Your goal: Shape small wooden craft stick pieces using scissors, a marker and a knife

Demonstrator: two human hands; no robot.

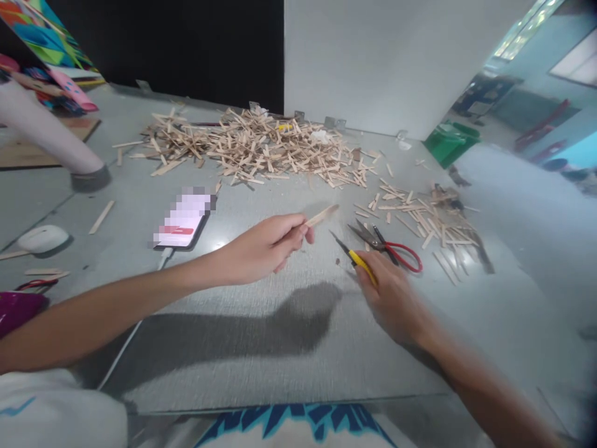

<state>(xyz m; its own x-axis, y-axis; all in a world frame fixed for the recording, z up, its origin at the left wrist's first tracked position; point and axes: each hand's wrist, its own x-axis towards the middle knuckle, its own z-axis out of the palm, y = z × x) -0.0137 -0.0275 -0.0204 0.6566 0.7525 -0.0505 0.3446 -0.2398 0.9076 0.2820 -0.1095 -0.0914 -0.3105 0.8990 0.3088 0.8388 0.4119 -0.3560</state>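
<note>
Pinched in my left hand (277,242) is a thin wooden stick (323,216), its free end pointing up and to the right above the table. My right hand (392,295) is closed around a yellow-handled cutting tool (363,264) with a narrow dark pointed tip; whether it is a knife or pliers I cannot tell. That tip is a little below the stick and apart from it. Just beyond my right hand lie scissors with red handles (405,256) and dark blades, with a slim black object (383,241) beside them.
A wide heap of wooden sticks (261,149) lies along the back panel. Another pile (433,218) is at the right. A phone (184,218) with a white cable (122,356) lies left, near a white mouse (43,239). A green bin (451,143) stands beyond the table.
</note>
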